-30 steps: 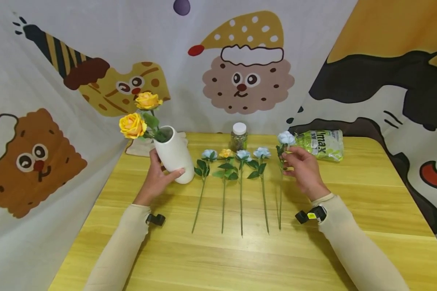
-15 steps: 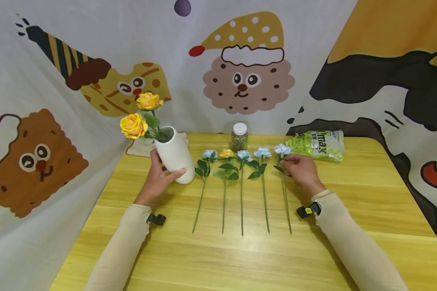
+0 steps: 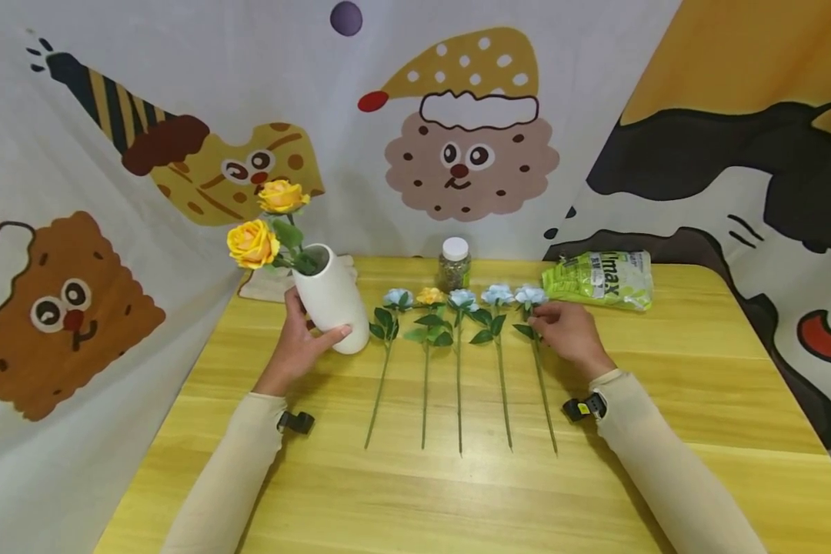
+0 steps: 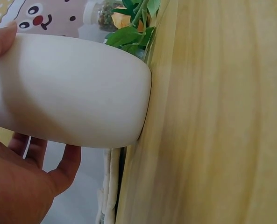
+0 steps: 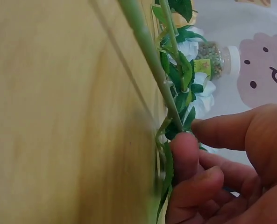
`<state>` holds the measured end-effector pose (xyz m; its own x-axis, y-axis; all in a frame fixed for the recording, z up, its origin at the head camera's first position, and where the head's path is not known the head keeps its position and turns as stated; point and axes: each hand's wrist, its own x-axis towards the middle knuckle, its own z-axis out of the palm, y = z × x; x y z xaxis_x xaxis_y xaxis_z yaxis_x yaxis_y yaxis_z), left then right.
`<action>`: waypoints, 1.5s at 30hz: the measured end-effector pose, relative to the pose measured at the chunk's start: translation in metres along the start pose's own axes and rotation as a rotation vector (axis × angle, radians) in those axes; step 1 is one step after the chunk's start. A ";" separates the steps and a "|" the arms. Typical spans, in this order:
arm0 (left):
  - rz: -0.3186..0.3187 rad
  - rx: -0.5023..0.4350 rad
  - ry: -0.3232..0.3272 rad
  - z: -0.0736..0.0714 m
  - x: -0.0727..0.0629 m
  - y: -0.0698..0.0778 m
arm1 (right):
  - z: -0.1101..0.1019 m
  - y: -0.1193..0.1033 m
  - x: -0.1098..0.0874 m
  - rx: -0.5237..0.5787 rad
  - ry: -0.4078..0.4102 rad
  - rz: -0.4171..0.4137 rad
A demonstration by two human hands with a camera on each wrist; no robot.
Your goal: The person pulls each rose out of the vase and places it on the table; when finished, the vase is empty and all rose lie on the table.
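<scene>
Blue rose (image 3: 529,295) in right fingers' (image 5: 185,151) pinch, white vase (image 3: 332,304) in left fingers' (image 4: 67,169) grip, wooden table (image 3: 485,500) below, cartoon cloth (image 3: 360,169) behind.

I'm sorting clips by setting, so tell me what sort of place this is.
Probably a staged tabletop set indoors, though the wider room is out of view: a wood-grain table stands before a backdrop printed with cartoon faces, and five stemmed flowers are lined up in a row.

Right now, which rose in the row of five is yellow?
The second rose from the left is yellow; the other four roses are pale blue.
</scene>
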<state>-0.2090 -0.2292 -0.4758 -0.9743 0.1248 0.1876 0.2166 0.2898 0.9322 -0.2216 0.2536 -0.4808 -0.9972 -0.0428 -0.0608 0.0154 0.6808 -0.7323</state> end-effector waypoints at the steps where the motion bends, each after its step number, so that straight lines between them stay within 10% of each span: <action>1: 0.001 0.000 0.000 0.000 0.000 0.000 | 0.000 0.000 -0.001 0.006 -0.003 -0.007; 45: 0.004 0.020 -0.012 -0.002 -0.002 0.003 | -0.020 -0.014 -0.016 0.055 -0.041 -0.012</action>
<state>-0.2066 -0.2301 -0.4724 -0.9727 0.1372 0.1874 0.2217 0.3081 0.9251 -0.2071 0.2597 -0.4564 -0.9935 -0.0817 -0.0787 0.0084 0.6389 -0.7692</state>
